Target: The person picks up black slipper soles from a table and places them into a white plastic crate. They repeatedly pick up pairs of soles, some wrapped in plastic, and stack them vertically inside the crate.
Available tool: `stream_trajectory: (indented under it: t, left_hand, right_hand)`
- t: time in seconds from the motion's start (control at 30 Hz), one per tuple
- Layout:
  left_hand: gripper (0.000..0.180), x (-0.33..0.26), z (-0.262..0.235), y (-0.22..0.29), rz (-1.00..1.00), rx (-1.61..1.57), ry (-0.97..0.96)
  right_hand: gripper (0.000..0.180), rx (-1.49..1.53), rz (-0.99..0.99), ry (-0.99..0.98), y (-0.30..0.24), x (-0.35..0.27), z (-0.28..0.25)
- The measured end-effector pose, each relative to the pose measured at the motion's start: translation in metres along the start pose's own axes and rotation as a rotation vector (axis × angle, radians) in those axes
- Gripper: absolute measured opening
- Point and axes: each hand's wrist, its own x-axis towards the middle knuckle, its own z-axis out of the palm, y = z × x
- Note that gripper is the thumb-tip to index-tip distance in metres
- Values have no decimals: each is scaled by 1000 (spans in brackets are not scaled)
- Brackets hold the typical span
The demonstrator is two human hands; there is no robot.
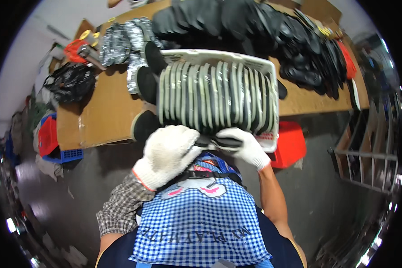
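White knitted gloves cover both hands. Close to my body, at the front edge of a white plastic basket (219, 53), my left hand (167, 154) is closed at one end of a black shoe insole (228, 142). My right hand (245, 147) grips the other end, fingers wrapped over it. Parts of the insole are hidden by the gloves. Inside the basket stands a tight row of insoles (214, 96) on edge, pale rims upward and dark material between. Loose black insoles (146, 85) lean along the basket's left side.
The basket rests on a cardboard-covered table (105, 114). Behind it lie piles of black insoles (210, 20). Silvery wrapped bundles (116, 44) and a black plastic bag (71, 81) are at left. Below the table's right part is a red stool-like object (291, 145); a rack (366, 154) stands farther right.
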Motion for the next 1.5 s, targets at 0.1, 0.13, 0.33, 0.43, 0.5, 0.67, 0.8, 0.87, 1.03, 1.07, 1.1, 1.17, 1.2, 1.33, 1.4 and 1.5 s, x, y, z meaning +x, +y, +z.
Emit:
stream_trajectory:
  t: [0.1,0.13,0.33,0.43,0.5,0.67,0.8,0.87,1.03,1.07,1.1,1.17,1.2,1.33,1.4,1.5]
  left_hand:
    - [38,-7,-14,-7,47,-105,265]
    - [37,-7,-25,-10,48,-136,335]
    - [33,-18,-48,-103,-567,-371,690]
    - [69,-29,-2,-226,-930,-596,709]
    - [106,-15,11,-266,-1160,-722,597]
    - [139,37,34,-282,-1294,-1087,482]
    - [139,49,90,-331,-1250,-745,556]
    - [139,67,100,-341,-1370,-612,453]
    - [130,76,86,-344,-1496,-571,417]
    - [125,75,86,-347,-1495,-535,430]
    - [116,66,90,-359,-1474,-648,455]
    - [96,50,102,-386,-1361,-991,490]
    - [86,51,102,-384,-1292,-1164,488]
    - [41,43,106,-376,-1237,-1385,498]
    - [43,15,120,-373,-1077,-1580,741]
    - [29,-35,107,-348,-925,-1684,635]
  right_hand:
    - [88,426,135,38,-28,-15,-5]
    - [93,621,133,101,-34,-23,-7]
    - [60,411,110,514,-12,-41,-35]
    - [58,283,146,584,-22,-32,-32]
    - [57,283,144,567,-23,-31,-31]
    - [49,278,274,583,-47,-34,-19]
    - [47,205,293,598,-58,-29,-12]
    - [47,193,312,607,-61,-29,-7]
    - [43,190,367,631,-63,-27,11]
    - [42,180,378,626,-65,-25,13]
    - [41,175,388,618,-67,-22,15]
    - [40,166,388,610,-73,-14,18]
    - [39,161,392,620,-73,-14,20]
    - [39,149,370,630,-69,-17,22]
    - [39,144,354,612,-72,-15,22]
    - [37,132,374,619,-82,-17,22]
